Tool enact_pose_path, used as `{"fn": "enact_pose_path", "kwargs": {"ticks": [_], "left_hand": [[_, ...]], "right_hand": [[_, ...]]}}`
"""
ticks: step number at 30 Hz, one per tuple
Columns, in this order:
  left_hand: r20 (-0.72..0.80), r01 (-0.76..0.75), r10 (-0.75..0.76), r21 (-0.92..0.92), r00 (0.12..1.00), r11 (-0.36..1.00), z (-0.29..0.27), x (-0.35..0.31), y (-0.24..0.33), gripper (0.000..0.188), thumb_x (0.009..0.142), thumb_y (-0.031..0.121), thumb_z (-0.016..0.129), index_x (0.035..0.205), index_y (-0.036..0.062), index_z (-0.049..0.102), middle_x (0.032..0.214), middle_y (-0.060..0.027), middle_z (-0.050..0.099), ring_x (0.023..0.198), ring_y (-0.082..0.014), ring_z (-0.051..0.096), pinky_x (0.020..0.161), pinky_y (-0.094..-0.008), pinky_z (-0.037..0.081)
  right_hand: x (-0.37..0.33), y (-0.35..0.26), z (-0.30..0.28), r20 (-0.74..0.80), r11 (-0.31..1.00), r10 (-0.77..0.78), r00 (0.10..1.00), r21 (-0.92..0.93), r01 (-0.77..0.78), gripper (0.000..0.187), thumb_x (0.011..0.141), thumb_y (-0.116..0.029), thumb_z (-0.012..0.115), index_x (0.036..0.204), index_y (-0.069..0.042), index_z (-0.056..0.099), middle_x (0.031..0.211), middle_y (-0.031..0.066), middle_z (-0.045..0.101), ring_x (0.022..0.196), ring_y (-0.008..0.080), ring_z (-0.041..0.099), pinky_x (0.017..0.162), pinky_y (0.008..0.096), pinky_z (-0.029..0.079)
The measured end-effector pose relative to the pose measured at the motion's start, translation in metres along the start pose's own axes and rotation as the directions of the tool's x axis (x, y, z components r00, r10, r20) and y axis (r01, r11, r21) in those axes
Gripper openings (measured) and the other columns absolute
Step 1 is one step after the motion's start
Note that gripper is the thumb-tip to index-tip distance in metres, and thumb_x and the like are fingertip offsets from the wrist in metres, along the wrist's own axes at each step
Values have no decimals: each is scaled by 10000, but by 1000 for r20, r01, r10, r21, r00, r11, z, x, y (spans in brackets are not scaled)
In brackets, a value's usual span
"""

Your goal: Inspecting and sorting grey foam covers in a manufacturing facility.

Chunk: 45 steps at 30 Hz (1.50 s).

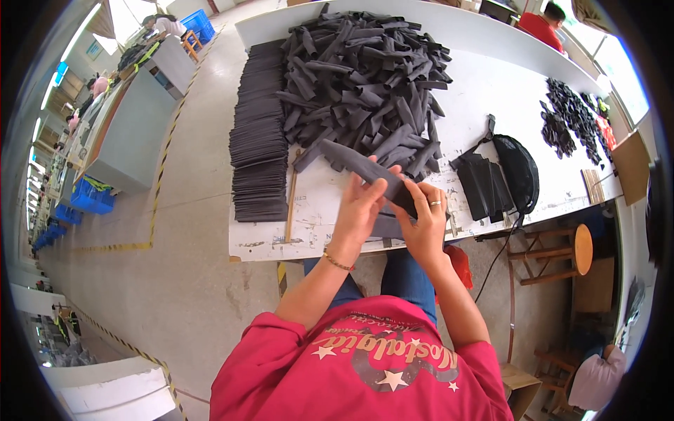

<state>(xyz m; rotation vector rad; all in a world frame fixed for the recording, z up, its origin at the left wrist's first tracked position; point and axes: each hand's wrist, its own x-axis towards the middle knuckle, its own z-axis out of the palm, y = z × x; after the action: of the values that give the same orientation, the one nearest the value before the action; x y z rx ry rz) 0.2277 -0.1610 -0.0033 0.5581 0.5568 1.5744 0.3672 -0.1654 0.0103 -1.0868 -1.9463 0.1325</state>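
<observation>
Between my hands is a dark grey folded fabric piece (361, 166), long and narrow, slanting from upper left to lower right above the table's front part. My left hand (359, 209) grips its middle, thumb on top and fingertips showing past its far edge. At its lower right end my right hand (425, 223), with a ring on one finger, pinches it between thumb and fingers. Another dark grey piece (387, 226) lies on the table, partly hidden behind my hands. Just beyond is a big loose heap of similar rolled or folded pieces (358, 77).
Left of the heap runs a long, neat stack of flat dark pieces (258, 140), with a thin wooden stick (291, 200) beside it. To the right lie a black pouch (517, 172) with a strap and black flat pieces (484, 188). A wooden stool (583, 250) stands at right.
</observation>
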Motion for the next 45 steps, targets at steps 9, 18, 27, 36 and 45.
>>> {"fn": "enact_pose_path", "kwargs": {"ticks": [9,18,27,36,45], "left_hand": [[100,3,-2,-10,995,1000,-1,4,-2,394,971,188,572,1280,-27,453,938,-103,665,1063,-286,633,977,-392,456],[132,68,-63,-38,989,997,-6,11,3,278,962,184,584,1166,-4,552,823,-70,632,998,-281,650,958,-412,481],[46,60,-53,-162,998,985,-11,-5,-17,249,992,221,529,1096,1,583,891,-119,670,1072,-309,624,968,-414,476],[-8,42,-46,-259,999,965,-13,-3,-7,296,996,264,516,1104,-4,584,976,-142,678,1176,-306,566,978,-426,467],[32,136,-132,-268,991,954,1,-11,-26,309,1022,261,453,1143,-7,550,1041,-151,679,1203,-280,549,1041,-395,425]], "right_hand": [[-17,6,-2,146,990,-14,989,141,-6,277,805,50,597,1058,-5,497,978,199,559,889,400,553,783,456,456],[-17,3,-11,302,998,-55,952,45,43,403,733,7,672,1072,1,456,1060,194,514,963,392,530,818,444,457],[0,-2,-3,329,964,-165,930,253,81,313,757,25,655,1009,6,469,1013,193,537,950,415,529,828,461,453],[-5,-5,-22,361,990,-114,926,118,76,337,766,-31,702,1018,-14,479,1037,189,544,966,404,552,806,457,466],[0,0,-20,366,987,-154,918,106,124,342,776,-37,703,1029,-17,474,994,170,533,923,375,552,766,441,487]]}}
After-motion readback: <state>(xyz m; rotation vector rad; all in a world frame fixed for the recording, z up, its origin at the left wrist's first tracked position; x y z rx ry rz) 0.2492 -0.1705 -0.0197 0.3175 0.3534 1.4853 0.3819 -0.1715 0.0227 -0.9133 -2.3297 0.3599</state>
